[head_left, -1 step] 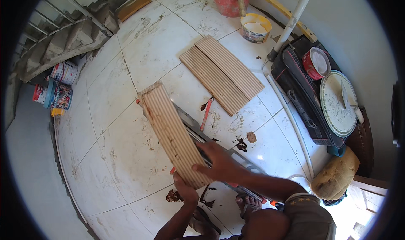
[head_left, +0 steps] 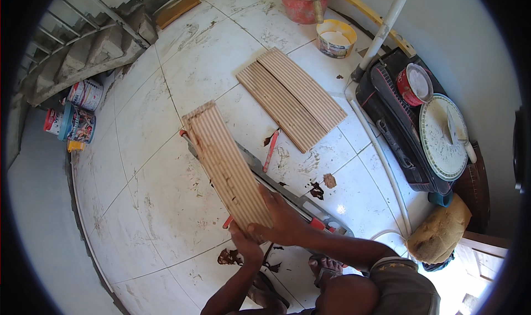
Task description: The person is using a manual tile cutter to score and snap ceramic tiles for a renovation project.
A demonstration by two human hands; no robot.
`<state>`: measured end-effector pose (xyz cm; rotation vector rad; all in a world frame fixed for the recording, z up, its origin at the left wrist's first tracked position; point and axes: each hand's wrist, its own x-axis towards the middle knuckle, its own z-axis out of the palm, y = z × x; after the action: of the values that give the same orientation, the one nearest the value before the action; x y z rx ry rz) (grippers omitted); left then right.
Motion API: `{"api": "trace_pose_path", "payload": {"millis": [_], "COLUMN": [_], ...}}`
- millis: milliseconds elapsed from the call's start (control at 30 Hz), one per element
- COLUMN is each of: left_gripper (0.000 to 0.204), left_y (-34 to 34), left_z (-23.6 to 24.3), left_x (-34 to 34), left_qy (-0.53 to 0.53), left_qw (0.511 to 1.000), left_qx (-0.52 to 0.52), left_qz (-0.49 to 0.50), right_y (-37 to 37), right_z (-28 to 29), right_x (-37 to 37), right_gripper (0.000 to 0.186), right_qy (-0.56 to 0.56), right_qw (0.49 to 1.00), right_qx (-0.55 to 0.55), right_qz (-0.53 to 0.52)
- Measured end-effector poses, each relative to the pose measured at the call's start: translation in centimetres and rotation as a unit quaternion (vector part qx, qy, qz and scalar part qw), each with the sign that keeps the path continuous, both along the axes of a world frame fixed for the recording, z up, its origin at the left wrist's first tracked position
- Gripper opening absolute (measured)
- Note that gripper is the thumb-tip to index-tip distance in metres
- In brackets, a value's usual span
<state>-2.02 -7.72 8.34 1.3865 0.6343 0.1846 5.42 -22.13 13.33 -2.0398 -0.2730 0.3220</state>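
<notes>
I grip a beige ribbed tile [head_left: 218, 154], streaked with brown, at a slant over a metal tile cutter [head_left: 301, 207] on the floor. My left hand [head_left: 246, 243] is closed on its lower left end, and my right hand [head_left: 276, 218] grasps the right edge near that same end. The tile hides part of the cutter. Beyond it lie two more ribbed pieces [head_left: 315, 104] side by side, with a red bar [head_left: 271, 149] near their lower corner. My feet [head_left: 323, 265] show below my hands.
Concrete stairs [head_left: 88, 60] with railings and several paint buckets [head_left: 77, 124] are at left. A pink tub [head_left: 298, 8] and yellow bucket [head_left: 334, 44] stand at back. Along the right wall are a pipe [head_left: 387, 16], black bag [head_left: 392, 138], plate [head_left: 440, 149] with trowel, and foam lump [head_left: 440, 226].
The tile's far end has shifted slightly up and to the right. My right hand has slid a little down and left along the tile, and more of the cutter's lower end shows.
</notes>
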Motion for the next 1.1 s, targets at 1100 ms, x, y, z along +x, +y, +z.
{"api": "trace_pose_path", "payload": {"millis": [1100], "left_gripper": [0.045], "left_y": [7.4], "left_z": [-3.0], "left_x": [-7.3], "left_qy": [0.103], "left_qw": [0.972], "left_qx": [0.073], "left_qz": [-0.199], "right_y": [-7.6], "right_z": [-8.4], "right_x": [17.6], "right_gripper": [0.1], "right_qy": [-0.152], "right_qw": [0.908], "right_qx": [-0.334], "right_qz": [-0.202]}}
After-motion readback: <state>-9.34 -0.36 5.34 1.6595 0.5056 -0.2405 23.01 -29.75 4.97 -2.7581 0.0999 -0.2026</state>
